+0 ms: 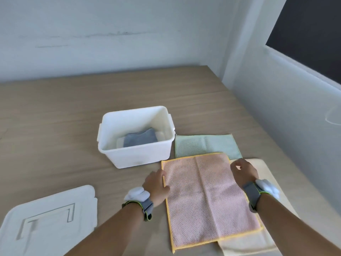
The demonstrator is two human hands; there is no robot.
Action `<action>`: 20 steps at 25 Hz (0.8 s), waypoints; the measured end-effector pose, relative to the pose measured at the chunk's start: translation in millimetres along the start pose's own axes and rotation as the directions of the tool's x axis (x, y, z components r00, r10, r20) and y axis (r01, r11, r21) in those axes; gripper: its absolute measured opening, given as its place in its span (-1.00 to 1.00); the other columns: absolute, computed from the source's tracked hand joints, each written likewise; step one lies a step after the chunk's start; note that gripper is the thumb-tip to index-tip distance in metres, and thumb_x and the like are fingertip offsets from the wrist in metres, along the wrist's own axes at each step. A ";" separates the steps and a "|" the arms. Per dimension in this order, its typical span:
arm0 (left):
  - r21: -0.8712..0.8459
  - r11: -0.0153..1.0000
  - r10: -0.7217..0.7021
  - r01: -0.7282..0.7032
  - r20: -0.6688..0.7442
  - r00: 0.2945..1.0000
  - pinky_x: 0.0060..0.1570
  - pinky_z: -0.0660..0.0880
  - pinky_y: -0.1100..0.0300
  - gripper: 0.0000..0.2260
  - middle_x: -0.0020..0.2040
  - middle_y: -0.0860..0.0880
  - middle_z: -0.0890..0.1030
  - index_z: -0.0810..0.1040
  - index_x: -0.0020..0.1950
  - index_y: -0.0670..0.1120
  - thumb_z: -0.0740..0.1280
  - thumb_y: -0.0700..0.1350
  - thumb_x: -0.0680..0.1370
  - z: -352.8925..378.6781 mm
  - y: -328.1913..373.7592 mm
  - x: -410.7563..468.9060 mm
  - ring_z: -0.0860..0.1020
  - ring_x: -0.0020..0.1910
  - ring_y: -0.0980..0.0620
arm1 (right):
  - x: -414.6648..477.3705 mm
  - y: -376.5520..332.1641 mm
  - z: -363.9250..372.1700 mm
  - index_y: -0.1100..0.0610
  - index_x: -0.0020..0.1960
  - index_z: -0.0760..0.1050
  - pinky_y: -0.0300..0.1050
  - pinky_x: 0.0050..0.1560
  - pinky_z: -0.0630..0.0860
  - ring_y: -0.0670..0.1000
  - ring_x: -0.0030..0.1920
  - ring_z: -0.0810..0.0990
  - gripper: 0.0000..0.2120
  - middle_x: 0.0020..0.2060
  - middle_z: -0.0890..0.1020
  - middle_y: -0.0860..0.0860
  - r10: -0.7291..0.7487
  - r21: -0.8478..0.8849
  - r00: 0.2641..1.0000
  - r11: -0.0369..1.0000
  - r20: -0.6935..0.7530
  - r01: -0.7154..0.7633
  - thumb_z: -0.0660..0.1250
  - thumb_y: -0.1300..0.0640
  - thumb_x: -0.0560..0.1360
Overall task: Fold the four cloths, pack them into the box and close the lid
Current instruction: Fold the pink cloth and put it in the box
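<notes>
Crowding pink cloth [210, 196]: box [136, 154], green cloth [206, 145] (partly covered).

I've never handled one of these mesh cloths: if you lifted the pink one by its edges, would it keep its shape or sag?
The pink cloth would probably sag: it lies thin and flat, with a soft crease down its middle. It looks light, being open mesh. It may slide when pushed, since it rests partly on the cream cloth rather than bare table.
</notes>
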State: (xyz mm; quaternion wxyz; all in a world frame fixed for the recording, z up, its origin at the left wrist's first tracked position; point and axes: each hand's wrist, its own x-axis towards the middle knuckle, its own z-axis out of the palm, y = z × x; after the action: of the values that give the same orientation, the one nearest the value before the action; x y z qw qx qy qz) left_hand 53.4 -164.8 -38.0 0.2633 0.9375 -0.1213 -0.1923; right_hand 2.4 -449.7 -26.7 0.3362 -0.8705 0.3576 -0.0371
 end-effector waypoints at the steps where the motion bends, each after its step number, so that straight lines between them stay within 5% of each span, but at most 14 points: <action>1: 0.068 0.997 -0.043 0.041 0.032 0.999 0.15 0.46 -0.01 -0.64 0.20 -0.12 0.49 0.42 0.22 -0.09 0.31 -0.05 0.45 17.3 -0.9 -2.5 0.45 0.19 -0.13 | -4.2 22.0 -1.9 0.16 -0.02 0.55 -0.03 0.07 0.44 0.24 0.08 0.55 -0.84 0.07 0.62 0.20 0.050 -0.050 0.998 0.998 0.043 -0.048 0.24 0.14 0.50; 5: 0.057 0.996 -0.071 0.074 -0.052 0.996 0.17 0.46 0.00 -0.53 0.26 -0.10 0.44 0.33 0.32 0.01 0.35 0.00 0.44 49.9 -0.1 -7.1 0.45 0.18 -0.11 | -15.0 53.1 0.9 0.17 0.07 0.51 -0.07 0.06 0.42 0.22 0.09 0.52 -0.80 0.10 0.57 0.20 0.016 -0.126 0.979 0.992 0.204 0.010 0.27 0.14 0.48; 10: -0.311 0.938 -0.171 0.152 -0.035 0.985 -0.45 0.39 0.19 -0.59 0.04 -0.12 0.48 0.44 0.20 0.04 0.27 -0.30 0.41 50.1 20.5 -0.4 0.48 -0.38 -0.02 | -15.9 47.1 1.8 0.08 0.07 0.57 -0.09 0.03 0.47 0.13 0.03 0.55 -0.78 0.09 0.60 0.12 -0.053 -0.024 0.967 0.998 0.249 0.061 0.31 0.21 0.45; 17: -0.482 0.874 -0.112 0.060 -0.080 0.990 0.25 0.39 0.18 -0.63 0.36 0.03 0.47 0.52 0.25 0.01 0.30 -0.29 0.49 11.5 -15.2 -34.5 0.44 0.32 0.02 | -23.8 20.5 1.5 -0.06 0.05 0.62 -0.10 -0.18 0.53 0.05 -0.26 0.52 -0.67 0.05 0.61 0.03 -0.109 0.202 0.937 0.978 0.332 0.042 0.31 0.29 0.42; 20: -0.426 0.899 -0.143 0.107 -0.053 0.988 0.24 0.31 0.22 -0.62 0.38 0.03 0.45 0.51 0.27 0.00 0.32 -0.28 0.49 -17.1 -58.1 -52.7 0.37 0.39 0.02 | -43.6 -0.1 25.0 -0.04 0.02 0.62 -0.19 -0.46 0.47 0.00 -0.43 0.50 -0.68 -0.03 0.61 0.03 -0.191 0.253 0.888 0.963 0.418 0.088 0.34 0.32 0.42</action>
State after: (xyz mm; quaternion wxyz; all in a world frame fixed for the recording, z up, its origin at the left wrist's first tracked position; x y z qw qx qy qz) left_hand 20.7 -91.5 -40.3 0.4513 0.8715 -0.0054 -0.1916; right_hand -22.2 -407.4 -38.2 0.5016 -0.8357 0.2020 0.0953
